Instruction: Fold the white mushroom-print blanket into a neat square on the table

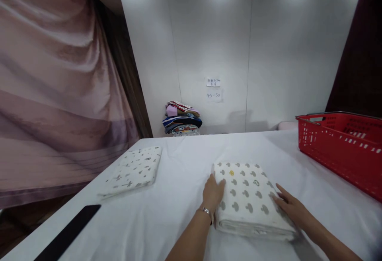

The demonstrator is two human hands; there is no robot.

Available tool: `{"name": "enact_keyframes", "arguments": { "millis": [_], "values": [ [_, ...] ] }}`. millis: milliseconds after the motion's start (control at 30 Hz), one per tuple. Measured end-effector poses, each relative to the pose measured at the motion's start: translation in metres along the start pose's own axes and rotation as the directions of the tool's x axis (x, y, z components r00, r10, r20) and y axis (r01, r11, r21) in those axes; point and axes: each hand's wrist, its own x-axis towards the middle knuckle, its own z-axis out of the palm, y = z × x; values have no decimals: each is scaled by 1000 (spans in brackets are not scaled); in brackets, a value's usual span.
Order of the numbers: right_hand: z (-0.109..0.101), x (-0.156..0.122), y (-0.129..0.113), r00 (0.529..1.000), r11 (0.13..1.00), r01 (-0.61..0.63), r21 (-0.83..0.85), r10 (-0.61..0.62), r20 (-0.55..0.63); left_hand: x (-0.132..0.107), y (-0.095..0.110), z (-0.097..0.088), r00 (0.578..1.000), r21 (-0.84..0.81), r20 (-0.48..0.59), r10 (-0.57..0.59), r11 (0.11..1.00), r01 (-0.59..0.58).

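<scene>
A thick folded white cloth (pixel 244 197) with grey mushroom-like shapes and one yellow shape lies on the white-covered table. My left hand (pixel 213 192) is at its left edge, thumb on top and the other fingers curled down along the side, partly hidden. At the opposite edge is my right hand (pixel 291 207), its fingers stretched and apart, the thumb side touching the cloth. A bracelet circles my left wrist. Further left lies a second folded white cloth (pixel 134 170) with small grey prints.
A red plastic basket (pixel 337 145) with a metal handle stands at the right. A long black strip (pixel 70 231) lies at the table's left front. Stacked folded textiles (pixel 182 119) sit beyond the back edge, near paper signs (pixel 214 95). A pink curtain (pixel 59 86) hangs at left.
</scene>
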Motion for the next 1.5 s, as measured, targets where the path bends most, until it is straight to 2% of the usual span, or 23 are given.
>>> {"name": "enact_keyframes", "arguments": {
  "millis": [133, 233, 300, 400, 467, 533, 633, 700, 800, 867, 900, 1033, 1100, 1200, 1267, 1400, 1500],
  "values": [
    [-5, -12, 12, 998, 998, -62, -10, 62, 11, -30, -14, 0, 993, -26, 100, -57, 998, 60],
    [1, -16, 10, 997, 997, -79, -2, 79, 2, -35, -17, -1, 991, -73, 119, -58, 995, 67],
    [11, -24, 4, 997, 996, -75, 52, 74, 29, -25, -17, -10, 997, -77, 70, -26, 997, 32],
    [30, -43, -9, 982, 990, -41, 134, 16, 186, 2, -22, -33, 1000, -15, -22, -1, 1000, 1],
    [39, -54, -15, 967, 990, 26, 136, -60, 249, 18, -30, -48, 1000, -15, -6, -25, 1000, 25],
    [41, -62, -19, 972, 991, 105, 80, -119, 203, 25, -40, -56, 999, -28, 2, -53, 998, 53],
    [35, -67, -20, 974, 973, 225, -46, -222, 51, 14, -52, -57, 998, -55, -1, -58, 997, 58],
    [32, -69, -20, 934, 929, 356, -99, -356, 18, -1, -57, -53, 999, -72, 2, -40, 997, 40],
    [31, -75, -23, 815, 804, 580, -132, -567, 120, -21, -61, -48, 1000, -89, -21, -19, 996, 17],
    [30, -79, -24, 742, 729, 669, -144, -645, 183, -31, -66, -48, 997, -103, -71, -21, 995, 13],
    [29, -81, -25, 724, 710, 689, -146, -664, 188, -35, -68, -49, 995, -112, -101, -22, 994, 11],
    [23, -93, -24, 728, 716, 683, -142, -684, 51, -55, -76, -50, 965, -137, -261, -13, 990, -24],
    [23, -102, -23, 694, 688, 715, -124, -720, 11, -69, -75, -47, 955, -156, -298, 4, 986, -53],
    [28, -114, -21, 621, 614, 782, -103, -783, 47, -92, -69, -39, 968, -190, -232, 92, 972, -138],
    [31, -119, -20, 596, 587, 801, -118, -800, 70, -105, -62, -32, 970, -178, -166, 177, 962, -206],
    [36, -117, -19, 588, 567, 801, -189, -806, 74, -123, -45, -20, 941, -122, -56, 334, 933, -338],
    [38, -112, -19, 594, 553, 788, -273, -799, 97, -126, -32, -14, 912, -83, -27, 409, 909, -409]
  ]
}}
